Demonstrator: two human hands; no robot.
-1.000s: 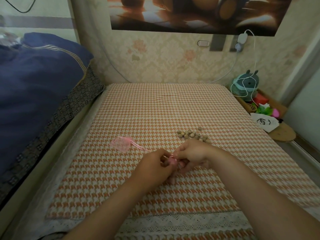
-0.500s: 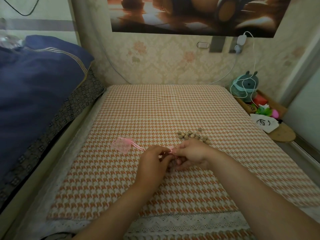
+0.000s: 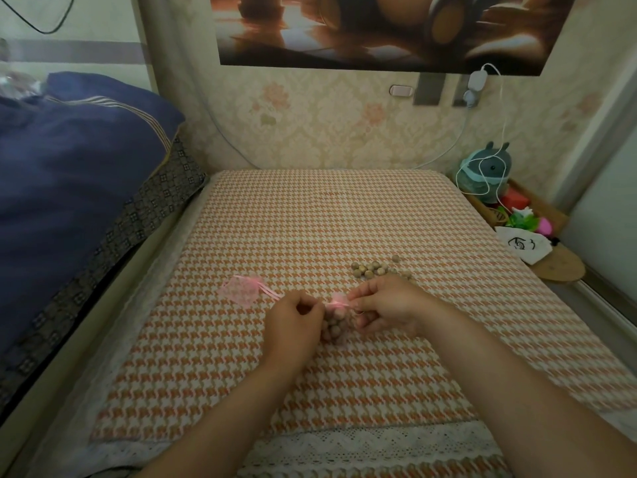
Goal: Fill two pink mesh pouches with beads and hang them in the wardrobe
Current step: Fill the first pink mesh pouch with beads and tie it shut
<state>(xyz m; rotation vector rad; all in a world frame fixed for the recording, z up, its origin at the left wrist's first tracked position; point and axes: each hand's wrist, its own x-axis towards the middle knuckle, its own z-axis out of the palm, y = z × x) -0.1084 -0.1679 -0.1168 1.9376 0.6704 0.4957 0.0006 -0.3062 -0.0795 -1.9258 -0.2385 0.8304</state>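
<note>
A small pink mesh pouch packed with round tan beads sits between the two hands, low over the orange-and-white houndstooth bed cover; whether it touches the cover cannot be told. The left hand has its fingers curled in and pinches the pouch's gathered neck from one side. The right hand pinches the pink ribbon at that neck between thumb and forefinger, its other fingers curled below. Just beyond the right hand lies a cluster of loose tan beads. A second pink mesh pouch lies flat on the cover left of the left hand, its ribbons trailing toward it. Further out are a navy blue quilt on the left and a teal plush toy on the right.
</note>
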